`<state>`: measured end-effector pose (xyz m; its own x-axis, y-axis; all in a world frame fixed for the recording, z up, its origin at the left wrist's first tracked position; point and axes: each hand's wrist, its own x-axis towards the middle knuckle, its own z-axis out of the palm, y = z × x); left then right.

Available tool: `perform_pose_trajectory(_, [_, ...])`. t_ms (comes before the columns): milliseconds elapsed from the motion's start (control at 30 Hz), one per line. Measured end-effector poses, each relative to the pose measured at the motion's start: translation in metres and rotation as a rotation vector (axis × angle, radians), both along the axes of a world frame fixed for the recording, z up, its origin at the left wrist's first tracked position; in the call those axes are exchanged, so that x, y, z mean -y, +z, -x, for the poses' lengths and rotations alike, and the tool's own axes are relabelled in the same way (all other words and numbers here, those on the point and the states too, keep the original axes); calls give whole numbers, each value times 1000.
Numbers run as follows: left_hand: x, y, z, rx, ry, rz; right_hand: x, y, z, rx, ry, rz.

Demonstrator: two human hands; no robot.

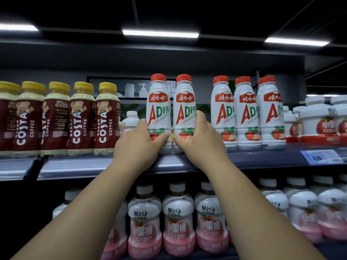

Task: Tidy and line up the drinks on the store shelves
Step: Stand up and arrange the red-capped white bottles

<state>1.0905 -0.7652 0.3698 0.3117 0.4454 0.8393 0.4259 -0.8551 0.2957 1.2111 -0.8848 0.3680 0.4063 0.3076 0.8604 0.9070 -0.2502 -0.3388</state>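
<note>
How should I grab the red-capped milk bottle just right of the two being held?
Probably low on its straight body, by the strawberry picture, reaching in from the front. The bottle stands upright at the shelf edge; its neck tapers, and a neighbour bottle crowds its right side, while its left side faces a gap.

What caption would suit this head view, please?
Left hand grips one AD bottle, right hand its neighbour, on the shelf.
</note>
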Motion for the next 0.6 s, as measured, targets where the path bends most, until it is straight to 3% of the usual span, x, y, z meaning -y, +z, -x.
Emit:
perform_pose_trajectory(467, [4,3,-2,-51,-19,-9,27,-30,2,86,49,-254])
perform_pose_trajectory(600, [7,7,-9,-99,-71,-1,43,-48,-5,84,-46,-239])
